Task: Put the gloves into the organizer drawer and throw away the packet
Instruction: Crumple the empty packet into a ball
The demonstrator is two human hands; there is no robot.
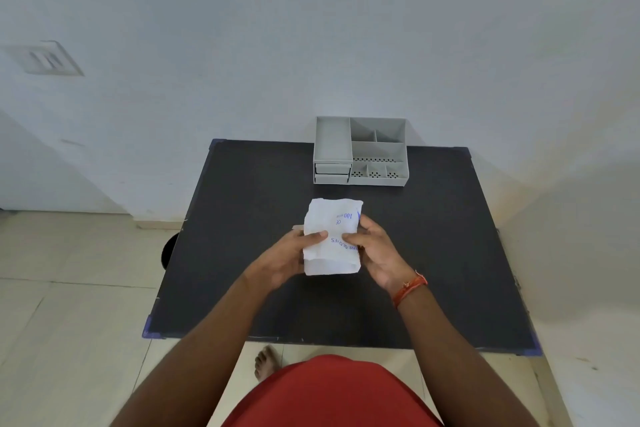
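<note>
A white packet of gloves (pixel 330 218) with blue print is held above the middle of the black table (pixel 249 211). My left hand (pixel 289 255) grips its left edge, thumb on top. My right hand (pixel 375 250) grips its right edge. The gloves themselves are hidden inside the packet. The grey organizer (pixel 360 151) stands at the table's far edge against the wall, with two small drawers (pixel 331 173) stacked at its front left, both pushed in, and open compartments on top.
A dark round object (pixel 169 250), perhaps a bin, shows on the floor just left of the table. The white wall rises behind the organizer. My bare foot (pixel 266 362) stands on the tiled floor at the table's near edge.
</note>
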